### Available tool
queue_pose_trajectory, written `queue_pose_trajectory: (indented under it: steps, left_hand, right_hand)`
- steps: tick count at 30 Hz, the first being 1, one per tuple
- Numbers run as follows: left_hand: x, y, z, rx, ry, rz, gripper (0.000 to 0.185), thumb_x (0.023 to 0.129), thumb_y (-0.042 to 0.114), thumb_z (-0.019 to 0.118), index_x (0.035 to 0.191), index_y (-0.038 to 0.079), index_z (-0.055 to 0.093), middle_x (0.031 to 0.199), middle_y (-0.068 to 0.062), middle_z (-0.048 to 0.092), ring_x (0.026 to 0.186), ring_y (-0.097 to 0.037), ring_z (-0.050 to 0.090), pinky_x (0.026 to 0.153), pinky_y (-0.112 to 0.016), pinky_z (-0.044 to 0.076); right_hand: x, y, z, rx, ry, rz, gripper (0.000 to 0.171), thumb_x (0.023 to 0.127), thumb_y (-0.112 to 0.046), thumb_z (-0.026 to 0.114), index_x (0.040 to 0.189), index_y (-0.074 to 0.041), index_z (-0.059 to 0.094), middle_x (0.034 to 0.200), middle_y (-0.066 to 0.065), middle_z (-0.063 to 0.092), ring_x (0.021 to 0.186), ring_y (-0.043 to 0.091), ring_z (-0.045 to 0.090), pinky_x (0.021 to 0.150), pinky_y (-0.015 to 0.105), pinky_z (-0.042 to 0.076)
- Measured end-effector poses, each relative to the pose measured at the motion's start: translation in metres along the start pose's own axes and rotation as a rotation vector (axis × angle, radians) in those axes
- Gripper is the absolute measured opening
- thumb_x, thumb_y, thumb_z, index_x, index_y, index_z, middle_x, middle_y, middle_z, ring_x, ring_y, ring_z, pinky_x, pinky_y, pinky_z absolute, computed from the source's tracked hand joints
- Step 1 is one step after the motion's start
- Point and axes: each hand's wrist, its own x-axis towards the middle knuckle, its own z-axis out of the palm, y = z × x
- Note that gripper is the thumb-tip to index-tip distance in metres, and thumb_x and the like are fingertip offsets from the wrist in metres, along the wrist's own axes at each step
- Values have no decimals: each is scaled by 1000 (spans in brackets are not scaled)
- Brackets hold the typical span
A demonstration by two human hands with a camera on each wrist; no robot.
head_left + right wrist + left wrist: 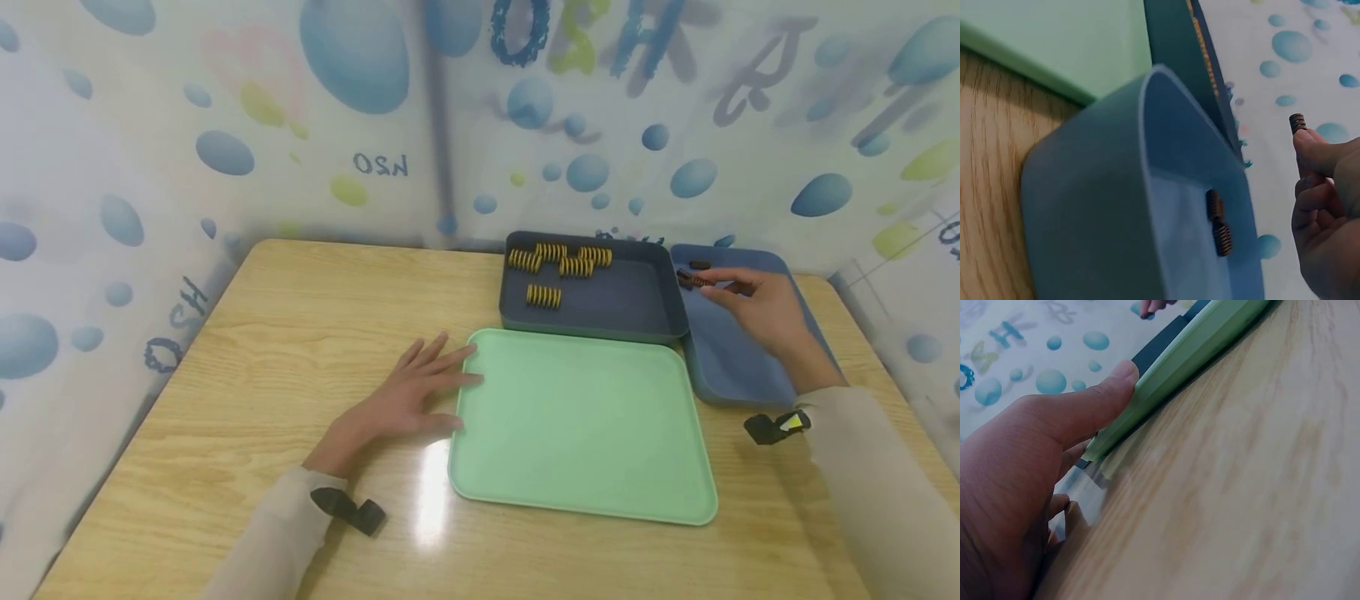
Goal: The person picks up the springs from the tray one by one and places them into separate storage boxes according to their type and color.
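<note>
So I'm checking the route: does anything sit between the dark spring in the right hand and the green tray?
Nothing lies on that path. The right hand pinches the dark spring above the blue tray; the green tray sits nearer the person, apart from the dark bin holding yellow springs.

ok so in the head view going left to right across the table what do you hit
left hand → green tray → right hand pinching a dark spring over the blue tray

Mirrored "H2O" lettering on backdrop curtain (381,164)
</note>
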Motion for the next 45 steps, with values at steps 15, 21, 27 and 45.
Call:
queue_pose_trajectory:
  steps: [15, 21, 27, 45]
  left_hand:
    - [1, -2, 2, 1, 5, 8, 63, 90, 63, 51, 137, 22, 54, 156, -4, 25, 142, -43, 6, 108, -64, 2]
    - [3, -1, 2, 0, -6, 8, 60, 89, 57, 57, 137, 23, 54, 156, -3, 25, 142, -42, 6, 109, -63, 2]
    - [3, -1, 1, 8, -10, 3, 59, 87, 53, 61, 138, 23, 53, 157, -3, 25, 143, -42, 6, 109, -62, 1]
    - [1, -1, 1, 0, 3, 5, 64, 89, 63, 51, 137, 21, 54, 156, -5, 26, 142, -44, 7, 109, -63, 1]
  right_hand:
    - [26, 28, -1, -113, -100, 2, 42, 92, -39, 63, 120, -9, 67, 126, 17, 57, 85, 28, 56, 61, 31, 42]
    - [32, 39, 3, -166, -151, 29, 35, 93, -27, 65, 121, -6, 66, 130, 22, 54, 95, 34, 60, 69, 38, 47]
    - [35, 41, 8, -189, -146, 17, 35, 91, -25, 67, 118, -3, 67, 125, 26, 56, 93, 37, 61, 69, 40, 46]
    - [37, 47, 21, -218, -111, -18, 26, 90, -14, 68, 111, 0, 69, 111, 25, 64, 85, 35, 63, 64, 33, 45]
